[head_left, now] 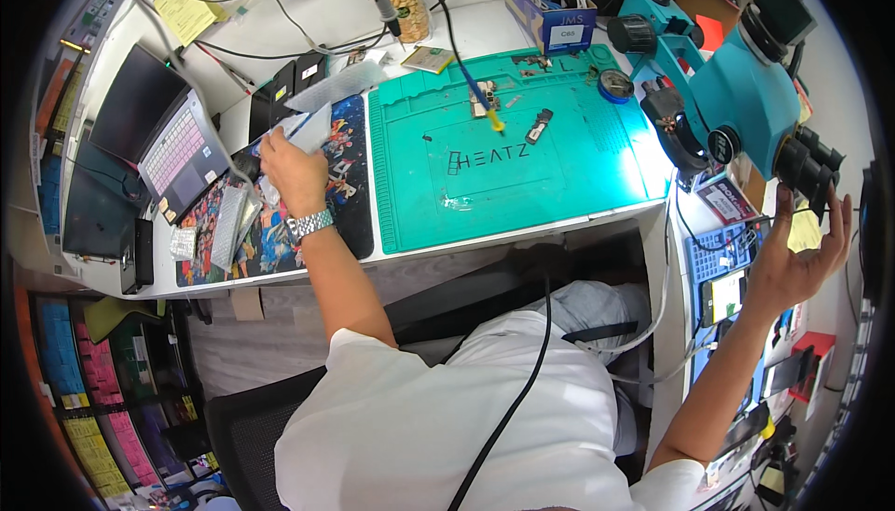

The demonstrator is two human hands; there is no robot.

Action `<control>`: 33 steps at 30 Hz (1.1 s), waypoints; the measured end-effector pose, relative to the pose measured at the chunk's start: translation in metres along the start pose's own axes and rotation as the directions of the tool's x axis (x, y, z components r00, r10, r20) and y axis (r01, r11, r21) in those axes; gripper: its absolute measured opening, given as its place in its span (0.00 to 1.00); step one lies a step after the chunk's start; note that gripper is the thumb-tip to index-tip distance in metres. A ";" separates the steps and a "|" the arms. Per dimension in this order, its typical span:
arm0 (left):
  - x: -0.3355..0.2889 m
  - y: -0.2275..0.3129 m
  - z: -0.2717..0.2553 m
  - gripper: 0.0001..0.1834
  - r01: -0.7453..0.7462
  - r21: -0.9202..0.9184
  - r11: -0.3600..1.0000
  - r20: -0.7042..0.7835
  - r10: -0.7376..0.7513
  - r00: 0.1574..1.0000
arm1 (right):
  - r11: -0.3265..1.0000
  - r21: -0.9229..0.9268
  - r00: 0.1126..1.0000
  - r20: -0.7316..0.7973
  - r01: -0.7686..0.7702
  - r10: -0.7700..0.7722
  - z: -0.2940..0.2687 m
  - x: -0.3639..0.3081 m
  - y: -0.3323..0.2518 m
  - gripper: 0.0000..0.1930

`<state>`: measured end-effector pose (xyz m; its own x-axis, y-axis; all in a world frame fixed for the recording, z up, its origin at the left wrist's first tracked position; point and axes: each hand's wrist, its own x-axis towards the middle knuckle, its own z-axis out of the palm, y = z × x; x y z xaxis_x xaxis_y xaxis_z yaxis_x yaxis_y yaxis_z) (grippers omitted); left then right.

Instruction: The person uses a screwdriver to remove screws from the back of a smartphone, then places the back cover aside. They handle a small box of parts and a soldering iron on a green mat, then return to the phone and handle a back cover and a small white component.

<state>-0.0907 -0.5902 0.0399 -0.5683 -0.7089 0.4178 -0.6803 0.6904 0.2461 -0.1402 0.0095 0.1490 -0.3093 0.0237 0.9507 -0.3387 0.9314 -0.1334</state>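
My left hand, with a metal-band watch on its wrist, reaches over the colourful patterned mat. Its fingers are bent and closed at the edge of a translucent plastic bag; the fingertips are partly hidden. On the right, my right hand is raised with its fingers apart, its fingertips at the eyepieces of a teal microscope. Between my hands lies a green work mat with a small dark phone part and a circuit board on it.
An open laptop stands at the left, with bubble-wrap pouches nearby. A yellow-tipped cable hangs over the green mat. Behind are a jar of nuts and a blue box of cables. A phone lies at the right.
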 end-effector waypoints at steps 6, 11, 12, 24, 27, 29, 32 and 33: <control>-0.037 0.050 -0.034 0.44 -0.190 -0.047 0.981 -0.073 0.186 0.980 | 0.995 -0.022 0.995 -0.005 0.101 -0.101 -0.001 0.000 0.018 0.27; -0.034 0.082 -0.029 0.29 -0.335 -0.369 0.867 0.203 0.426 0.881 | 0.997 -0.020 0.997 -0.019 0.077 -0.077 0.003 0.000 0.017 0.25; -0.030 0.087 -0.020 0.30 -0.379 -0.357 0.854 0.221 0.471 0.854 | 0.997 -0.051 0.998 -0.019 0.060 -0.062 0.004 0.000 0.016 0.24; -0.001 0.148 0.048 0.22 -0.608 -0.552 0.571 0.010 0.734 0.679 | 0.983 -0.009 0.983 -0.042 0.181 -0.181 -0.001 -0.017 -0.041 0.23; -0.017 0.148 0.050 0.28 -0.624 -0.605 0.495 0.004 0.785 0.619 | 0.971 0.209 0.986 0.096 0.116 -0.138 0.011 -0.040 -0.091 0.20; -0.025 0.148 0.047 0.33 -0.642 -0.604 0.472 0.018 0.813 0.582 | 0.948 0.304 0.962 0.215 0.097 -0.167 0.035 -0.051 -0.108 0.18; -0.023 0.154 0.051 0.46 -0.625 -0.614 0.481 0.061 0.819 0.571 | 0.895 0.417 0.890 0.453 -0.156 -0.056 0.082 -0.073 -0.125 0.15; -0.022 0.154 0.049 0.48 -0.622 -0.607 0.494 0.073 0.815 0.575 | 0.868 0.435 0.840 0.541 -0.241 -0.038 0.098 -0.081 -0.128 0.15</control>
<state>-0.2063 -0.4755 0.0256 -0.9148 0.1443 0.3773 0.2992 0.8697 0.3927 -0.1594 -0.1469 0.0619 -0.7281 -0.2118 0.6519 -0.6056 0.6443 -0.4670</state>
